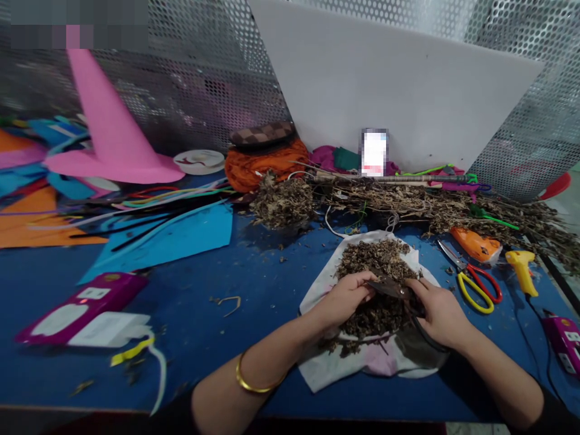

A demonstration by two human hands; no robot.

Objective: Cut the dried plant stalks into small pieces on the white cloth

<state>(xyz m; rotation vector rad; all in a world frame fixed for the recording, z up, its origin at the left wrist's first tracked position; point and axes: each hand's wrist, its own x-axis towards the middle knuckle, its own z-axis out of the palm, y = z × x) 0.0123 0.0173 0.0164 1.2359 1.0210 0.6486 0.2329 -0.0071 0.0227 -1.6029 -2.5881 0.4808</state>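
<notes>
Blue table (pixel 267 284) — R hand (pixel 441 311) clasps 1 dk scissors (pixel 400 292), L hand (pixel 342 299) grip unclear.

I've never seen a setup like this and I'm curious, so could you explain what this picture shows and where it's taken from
There's no machine here, just someone working bare-handed, seen from a camera worn on their head, looking forward and down. It's the only view. On a blue table lies a white cloth, bearing a heap of dried plant bits. Above it, the right hand holds a dark tool, apparently scissors. The left hand has its fingertips at the tool's far end; what they grip isn't clear. To the right lie red-and-yellow-handled scissors and a yellow glue gun. Dried stalks lie behind, and a pink hat-like cone stands toward the left.
</notes>
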